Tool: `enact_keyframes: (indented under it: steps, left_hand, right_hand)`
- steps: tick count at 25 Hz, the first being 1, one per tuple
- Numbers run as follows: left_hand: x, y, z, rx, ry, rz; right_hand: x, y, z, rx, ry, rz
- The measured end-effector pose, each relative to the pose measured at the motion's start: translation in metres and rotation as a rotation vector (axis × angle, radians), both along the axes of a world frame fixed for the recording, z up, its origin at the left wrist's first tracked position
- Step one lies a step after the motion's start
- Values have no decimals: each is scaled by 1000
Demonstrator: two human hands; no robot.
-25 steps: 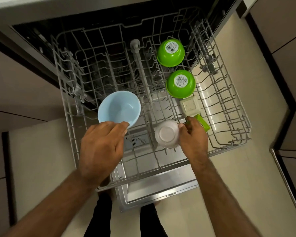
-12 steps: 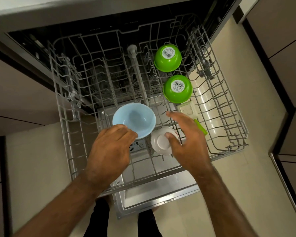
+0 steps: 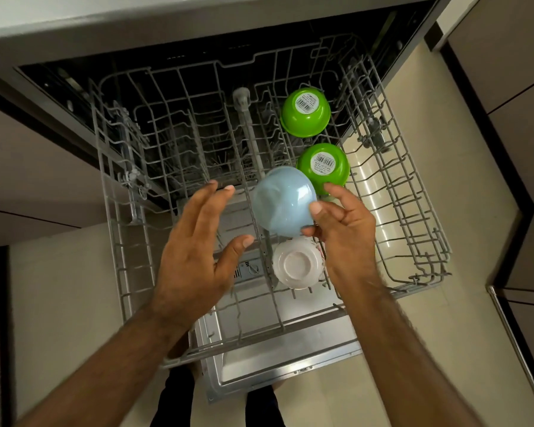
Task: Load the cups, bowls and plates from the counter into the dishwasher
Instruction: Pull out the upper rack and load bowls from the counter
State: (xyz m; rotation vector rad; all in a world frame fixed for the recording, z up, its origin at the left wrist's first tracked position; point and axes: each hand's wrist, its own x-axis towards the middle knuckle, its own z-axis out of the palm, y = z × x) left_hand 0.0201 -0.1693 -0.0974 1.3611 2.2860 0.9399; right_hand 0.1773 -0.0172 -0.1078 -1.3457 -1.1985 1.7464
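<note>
Fingertips [image 3: 315, 208] of right hand [image 3: 342, 232] grip blue bowl [image 3: 281, 201] at its edge; left hand [image 3: 195, 257] spread, holding nothing; rack [image 3: 114, 235] has room on left.

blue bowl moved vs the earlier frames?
Yes. The blue bowl crossed from left of the rack's centre bar to its right. It is tipped bottom-up beside the nearer green bowl, held by the right hand.

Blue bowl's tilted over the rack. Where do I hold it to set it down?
By the rim on its right side, coming from the right: the blue bowl is tipped mouth-down, its rounded wall looks smooth, and the right hand pinches there.
</note>
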Motion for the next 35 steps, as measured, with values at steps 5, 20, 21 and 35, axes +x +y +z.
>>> enact_keyframes:
  steps: [5, 20, 21, 35]
  left_hand:
    - [2, -6, -6, -8, 37, -20]
    - [-3, -5, -4, -59, 49, 3]
    - [-4, -5, -2, -61, 54, -2]
    - [-37, -25, 150, -269, 357, 75]
  right_hand:
    - [-7, 14, -36, -154, -79, -135]
    - [-20, 27, -55, 113, -472, -129]
    - [-21, 27, -52, 126, -499, -117]
    - [-74, -37, 144, 969, -539, 514]
